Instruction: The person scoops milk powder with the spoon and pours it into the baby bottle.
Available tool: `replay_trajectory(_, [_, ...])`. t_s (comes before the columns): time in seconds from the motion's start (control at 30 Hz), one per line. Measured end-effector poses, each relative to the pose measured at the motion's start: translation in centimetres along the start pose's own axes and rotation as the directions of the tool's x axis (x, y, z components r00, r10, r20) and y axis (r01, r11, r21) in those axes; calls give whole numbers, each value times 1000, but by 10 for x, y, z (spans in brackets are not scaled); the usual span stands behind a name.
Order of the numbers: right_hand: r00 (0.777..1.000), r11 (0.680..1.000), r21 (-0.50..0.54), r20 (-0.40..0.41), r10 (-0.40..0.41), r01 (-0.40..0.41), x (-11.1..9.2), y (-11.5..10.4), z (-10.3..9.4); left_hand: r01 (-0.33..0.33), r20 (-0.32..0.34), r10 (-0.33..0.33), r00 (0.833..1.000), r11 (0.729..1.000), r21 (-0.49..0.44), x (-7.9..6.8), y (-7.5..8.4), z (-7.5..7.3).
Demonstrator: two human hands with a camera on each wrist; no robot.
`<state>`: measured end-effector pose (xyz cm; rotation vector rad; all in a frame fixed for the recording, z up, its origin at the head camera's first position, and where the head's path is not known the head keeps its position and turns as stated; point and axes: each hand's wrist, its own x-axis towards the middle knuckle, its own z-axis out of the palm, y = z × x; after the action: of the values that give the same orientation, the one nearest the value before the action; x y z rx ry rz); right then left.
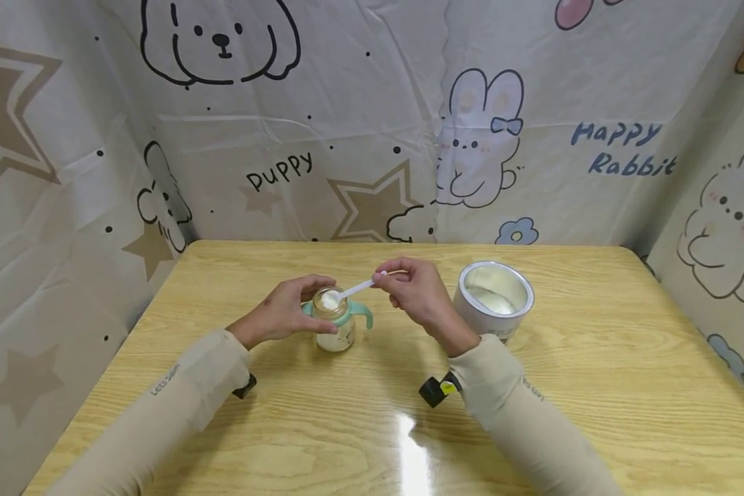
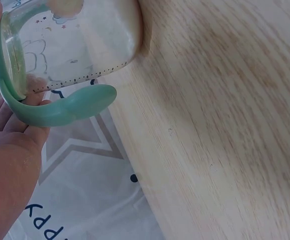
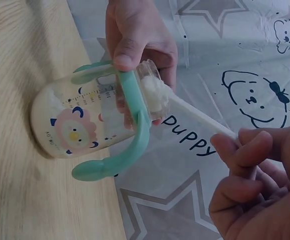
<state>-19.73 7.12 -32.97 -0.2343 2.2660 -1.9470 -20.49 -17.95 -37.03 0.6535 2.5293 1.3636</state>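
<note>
A clear baby bottle with a mint-green two-handled collar stands uncapped on the table, pale powder at its bottom. My left hand grips it around the neck, thumb on the near side and fingers behind. Between thumb and fingers, my right hand pinches the end of a white scoop. The scoop's bowl is at the bottle's mouth, where white powder is heaped. In the left wrist view, one green handle sticks out beside the left hand, and the scoop is out of sight.
To the right of the bottle stands a white can, open at the top, with pale powder inside; my right forearm passes close in front of it. The wooden table meets a printed cloth backdrop at the back and sides.
</note>
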Motion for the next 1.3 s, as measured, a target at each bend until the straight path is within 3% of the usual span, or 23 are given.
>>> replay_trajectory(0.33, [993,980,-178,93,-78,94,-2,3,-1,11,9,-11,1000,1000,19,-1,-1,-1])
replay_trajectory(0.5, [990,960,-253,93,-103,123,-6,2,-1,19,16,-19,1000,1000,18,-1,-1,-1])
replay_trajectory(1.3, [991,985,-156,120,-54,73,-4,0,-7,0,30,-1,1000,998,58,1,3,-5])
